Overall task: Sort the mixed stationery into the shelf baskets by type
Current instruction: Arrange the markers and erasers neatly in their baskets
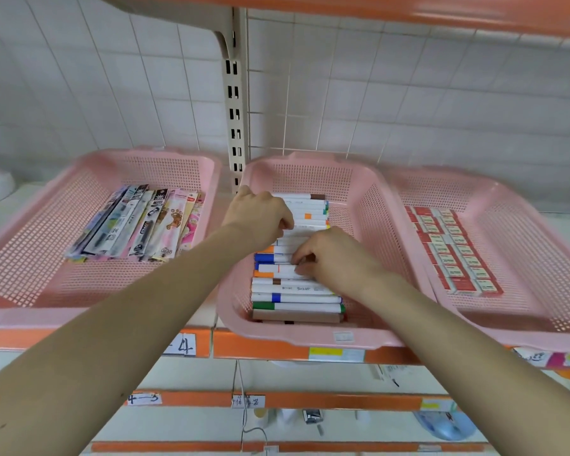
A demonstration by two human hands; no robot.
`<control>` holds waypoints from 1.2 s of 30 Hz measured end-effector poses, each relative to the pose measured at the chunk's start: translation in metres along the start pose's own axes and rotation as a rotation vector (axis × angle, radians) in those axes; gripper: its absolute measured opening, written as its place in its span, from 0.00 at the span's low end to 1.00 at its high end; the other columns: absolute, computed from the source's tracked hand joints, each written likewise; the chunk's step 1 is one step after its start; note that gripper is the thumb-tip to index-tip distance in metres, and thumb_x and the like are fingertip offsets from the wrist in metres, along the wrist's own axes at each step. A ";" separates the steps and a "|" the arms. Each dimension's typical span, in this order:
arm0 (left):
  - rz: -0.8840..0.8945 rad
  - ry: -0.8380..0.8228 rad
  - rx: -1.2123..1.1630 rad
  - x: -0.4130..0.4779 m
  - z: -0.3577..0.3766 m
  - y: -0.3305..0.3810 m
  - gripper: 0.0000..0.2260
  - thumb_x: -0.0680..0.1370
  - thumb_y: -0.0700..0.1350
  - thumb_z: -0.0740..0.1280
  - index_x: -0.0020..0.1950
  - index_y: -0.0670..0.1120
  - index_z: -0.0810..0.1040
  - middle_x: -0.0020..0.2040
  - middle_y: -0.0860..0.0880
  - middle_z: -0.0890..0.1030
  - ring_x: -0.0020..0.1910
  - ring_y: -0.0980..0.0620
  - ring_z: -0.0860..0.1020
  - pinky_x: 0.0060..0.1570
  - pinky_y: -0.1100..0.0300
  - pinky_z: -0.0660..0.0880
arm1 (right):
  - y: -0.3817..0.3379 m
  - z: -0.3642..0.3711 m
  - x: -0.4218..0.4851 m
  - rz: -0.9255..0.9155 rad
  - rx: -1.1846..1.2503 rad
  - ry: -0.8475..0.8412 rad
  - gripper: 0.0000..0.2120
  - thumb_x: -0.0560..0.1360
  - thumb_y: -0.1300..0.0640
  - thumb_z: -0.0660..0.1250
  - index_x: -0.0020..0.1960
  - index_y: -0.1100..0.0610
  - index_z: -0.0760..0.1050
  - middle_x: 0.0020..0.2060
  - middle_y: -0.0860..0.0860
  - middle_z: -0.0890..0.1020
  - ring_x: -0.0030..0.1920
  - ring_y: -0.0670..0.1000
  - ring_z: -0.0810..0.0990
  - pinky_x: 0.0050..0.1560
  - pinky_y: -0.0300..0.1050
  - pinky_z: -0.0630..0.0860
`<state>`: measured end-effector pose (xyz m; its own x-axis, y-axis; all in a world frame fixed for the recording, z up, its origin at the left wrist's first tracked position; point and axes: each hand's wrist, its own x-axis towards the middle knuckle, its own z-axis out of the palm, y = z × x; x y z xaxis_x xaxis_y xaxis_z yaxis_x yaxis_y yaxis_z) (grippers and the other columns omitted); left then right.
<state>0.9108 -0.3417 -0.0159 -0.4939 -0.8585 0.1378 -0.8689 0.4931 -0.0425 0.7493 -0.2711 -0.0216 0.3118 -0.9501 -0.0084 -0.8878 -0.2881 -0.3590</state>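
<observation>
Three pink mesh baskets stand side by side on an orange-edged shelf. The middle basket [369, 205] holds a stack of white markers [297, 297] with coloured caps, lying crosswise. My left hand [260, 218] rests on the upper part of the stack with its fingers curled down over a marker. My right hand [329, 258] is just below it, fingertips pinching a white marker in the middle of the stack. The left basket [30, 245] holds packaged pen refills [139, 225]. The right basket [514, 225] holds rows of small red and white boxes [451, 248].
A slotted cream upright [234, 120] and a white tiled wall stand behind the baskets. Another orange shelf [408, 11] hangs overhead. Lower shelves with handwritten labels [181, 347] and small items lie below the front edge.
</observation>
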 end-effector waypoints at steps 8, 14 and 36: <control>0.048 0.023 -0.119 -0.017 -0.013 0.009 0.15 0.82 0.53 0.59 0.65 0.53 0.79 0.67 0.54 0.77 0.62 0.49 0.76 0.64 0.56 0.64 | 0.022 -0.013 -0.002 0.353 0.390 0.255 0.12 0.77 0.59 0.67 0.58 0.52 0.81 0.50 0.46 0.82 0.54 0.47 0.80 0.49 0.34 0.70; 0.184 -0.441 -0.041 -0.061 -0.017 0.035 0.40 0.78 0.71 0.48 0.82 0.49 0.44 0.82 0.47 0.41 0.80 0.43 0.44 0.78 0.47 0.46 | 0.018 -0.017 -0.008 0.618 0.603 -0.077 0.36 0.77 0.64 0.57 0.80 0.53 0.45 0.77 0.53 0.62 0.73 0.55 0.63 0.69 0.48 0.62; 0.128 -0.701 0.061 -0.075 -0.034 0.049 0.39 0.80 0.66 0.53 0.80 0.50 0.34 0.78 0.49 0.29 0.79 0.46 0.36 0.79 0.48 0.46 | 0.017 -0.026 -0.054 0.535 0.901 -0.473 0.32 0.69 0.72 0.55 0.68 0.48 0.71 0.56 0.47 0.77 0.50 0.48 0.72 0.50 0.49 0.70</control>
<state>0.9063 -0.2479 0.0051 -0.4779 -0.6931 -0.5397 -0.7931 0.6045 -0.0741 0.7081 -0.2275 -0.0034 0.2329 -0.7304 -0.6421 -0.4398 0.5098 -0.7394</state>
